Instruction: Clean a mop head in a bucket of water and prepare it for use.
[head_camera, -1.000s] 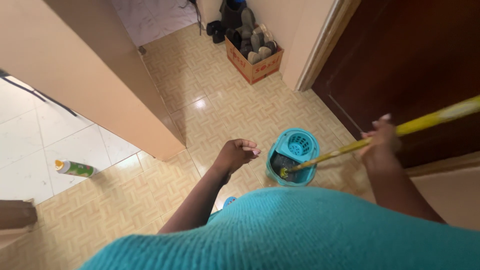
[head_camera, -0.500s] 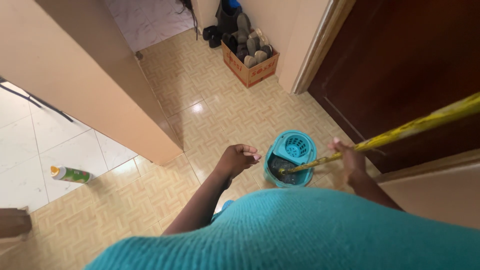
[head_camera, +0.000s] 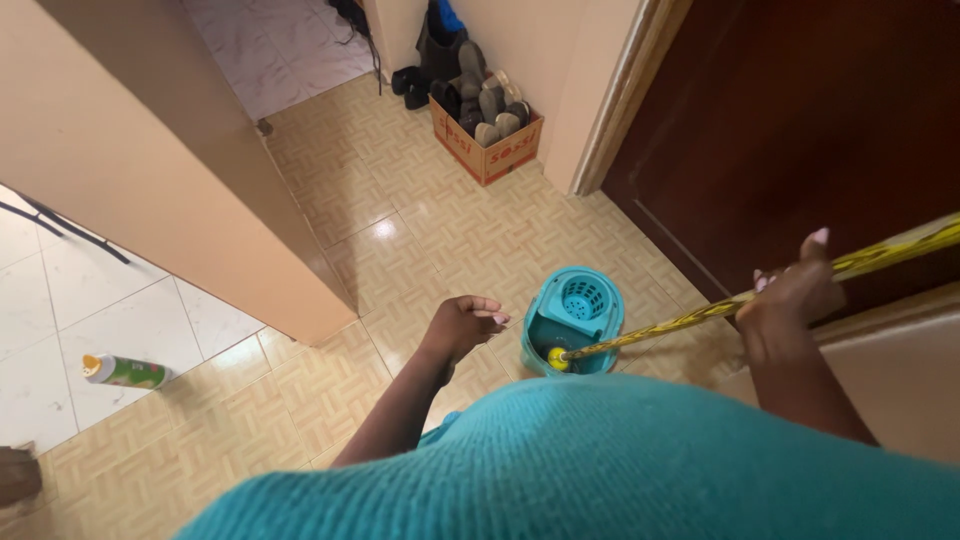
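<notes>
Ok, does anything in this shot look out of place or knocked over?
Yes: a green spray can lies on its side on the white tiled floor at left, away from the teal mop bucket. Nothing looks spilled.

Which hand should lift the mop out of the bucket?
Probably the right hand: it already grips the yellow mop handle, whose end sits in the teal bucket. The left hand hangs empty beside it.

I watch the right hand (head_camera: 790, 297) grip a yellow mop handle (head_camera: 700, 315) in a teal bucket (head_camera: 572, 318); the left hand (head_camera: 462, 322) hangs loosely curled.
</notes>
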